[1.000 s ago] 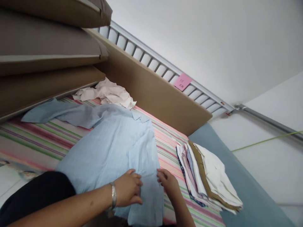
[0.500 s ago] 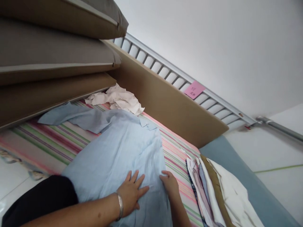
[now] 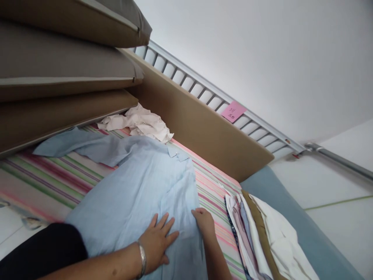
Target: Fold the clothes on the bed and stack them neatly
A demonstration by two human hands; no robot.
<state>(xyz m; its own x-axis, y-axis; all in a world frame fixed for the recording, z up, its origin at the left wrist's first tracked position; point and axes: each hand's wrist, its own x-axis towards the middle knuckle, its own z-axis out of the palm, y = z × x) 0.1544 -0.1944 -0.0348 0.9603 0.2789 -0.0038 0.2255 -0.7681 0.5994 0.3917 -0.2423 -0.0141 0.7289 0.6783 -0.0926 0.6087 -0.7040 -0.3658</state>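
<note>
At six o'clock the left hand [image 3: 156, 243], spread flat, seemingly steadies the blue shirt [image 3: 131, 186] — laid out around seven — while the right hand [image 3: 204, 223] bends at its edge, grip unclear, with folded clothes [image 3: 281, 235] at five, and crumpled cloth [image 3: 147, 123] at ten and a brown board [image 3: 204, 132] at one limiting space beyond.
</note>
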